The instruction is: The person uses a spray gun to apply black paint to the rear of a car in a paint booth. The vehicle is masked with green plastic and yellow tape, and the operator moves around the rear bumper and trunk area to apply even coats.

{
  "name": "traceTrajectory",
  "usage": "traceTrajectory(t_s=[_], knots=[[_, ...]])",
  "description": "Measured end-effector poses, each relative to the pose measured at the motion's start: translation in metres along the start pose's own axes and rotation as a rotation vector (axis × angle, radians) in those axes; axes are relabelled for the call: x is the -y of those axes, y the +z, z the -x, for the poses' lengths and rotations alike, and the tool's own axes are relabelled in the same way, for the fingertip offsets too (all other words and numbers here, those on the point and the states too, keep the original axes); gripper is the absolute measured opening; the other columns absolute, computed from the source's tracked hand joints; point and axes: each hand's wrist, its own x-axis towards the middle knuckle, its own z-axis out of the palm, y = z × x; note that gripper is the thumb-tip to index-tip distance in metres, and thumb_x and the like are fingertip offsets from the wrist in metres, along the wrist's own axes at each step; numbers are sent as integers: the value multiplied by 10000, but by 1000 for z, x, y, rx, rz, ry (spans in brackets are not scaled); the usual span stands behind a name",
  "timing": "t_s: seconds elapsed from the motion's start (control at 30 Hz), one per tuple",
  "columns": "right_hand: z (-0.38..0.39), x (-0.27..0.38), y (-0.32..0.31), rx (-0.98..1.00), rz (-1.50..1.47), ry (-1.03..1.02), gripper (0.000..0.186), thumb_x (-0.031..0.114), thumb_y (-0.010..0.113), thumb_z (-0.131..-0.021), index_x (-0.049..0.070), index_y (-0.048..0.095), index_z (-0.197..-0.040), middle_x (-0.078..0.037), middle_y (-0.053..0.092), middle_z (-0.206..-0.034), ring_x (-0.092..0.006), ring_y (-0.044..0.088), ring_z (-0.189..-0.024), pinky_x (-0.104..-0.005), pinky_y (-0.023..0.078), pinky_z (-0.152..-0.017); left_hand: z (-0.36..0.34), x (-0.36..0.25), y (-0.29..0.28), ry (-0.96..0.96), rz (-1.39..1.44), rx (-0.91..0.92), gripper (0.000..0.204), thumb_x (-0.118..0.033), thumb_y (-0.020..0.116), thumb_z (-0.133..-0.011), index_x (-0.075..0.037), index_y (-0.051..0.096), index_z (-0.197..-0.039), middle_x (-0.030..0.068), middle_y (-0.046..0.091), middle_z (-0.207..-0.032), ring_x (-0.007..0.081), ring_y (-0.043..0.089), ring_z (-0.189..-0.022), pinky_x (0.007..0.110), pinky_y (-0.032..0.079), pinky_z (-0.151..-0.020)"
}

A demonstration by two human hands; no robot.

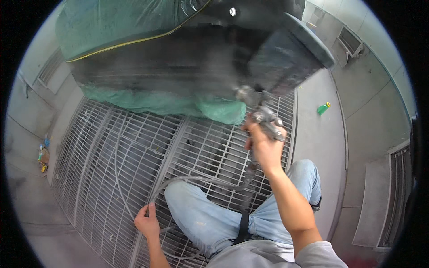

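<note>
My right hand [267,149] is closed around the handle of a metal spray gun [266,117]. The gun's front end points up at a dark car body panel [165,60] and is blurred. From the gun a grey air hose [201,178] loops down across my knee. Lower left, my left hand [148,224] pinches that hose above the floor. Green masking film [116,22] covers the upper car body, edged by yellow tape [143,40]. More green film [219,110] hangs along the panel's lower edge, close to the gun.
Beneath me lies a metal floor grating [98,172], with hose lengths crossing it. A dark, angled car part [286,58] juts out at upper right. A green and yellow object [323,108] stands on the right-hand floor. Small coloured items [44,157] lie far left. Walls enclose both sides.
</note>
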Motion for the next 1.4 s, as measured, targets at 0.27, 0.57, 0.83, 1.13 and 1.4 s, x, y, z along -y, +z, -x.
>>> traceTrajectory(t_s=[0.27,0.57,0.83,1.13,1.4], knots=[[-34,-35,-32,17,-223,53,155,128,685,-979,-15,682,-1040,-98,699,-814,-116,575,-498,-248,450,-394,13,6,7,37,47,-30,359,-327,773,-930,31,778,-960,129,747,-793,200,675,-721,353,519,-716],[-111,-104,-181,-262,-226,154,253,236,737,-968,9,689,-1069,-131,705,-823,-159,555,-452,-275,429,-384,37,-55,32,269,-96,-31,427,-242,683,-990,50,651,-680,156,532,-562,230,497,-510,423,345,-518],[-207,-162,-272,-359,-272,174,209,204,739,-959,20,662,-1022,-124,716,-809,-146,554,-431,-283,430,-365,87,-128,64,506,-260,-114,310,-125,707,-925,35,657,-665,170,532,-596,339,550,-542,444,369,-522],[-230,-185,-307,-435,36,92,215,238,666,-1011,27,636,-1043,4,593,-734,-79,550,-583,-263,438,-509,167,-228,91,449,-333,-57,174,-100,825,-790,-44,677,-716,93,622,-576,190,583,-478,291,444,-493],[-101,-59,-244,262,-54,158,442,291,756,-944,46,544,-1245,-76,640,-989,-207,678,-814,-347,564,-693,194,-371,43,672,-437,239,169,-203,848,-789,-135,701,-742,-17,563,-474,162,554,-373,299,402,-392]])
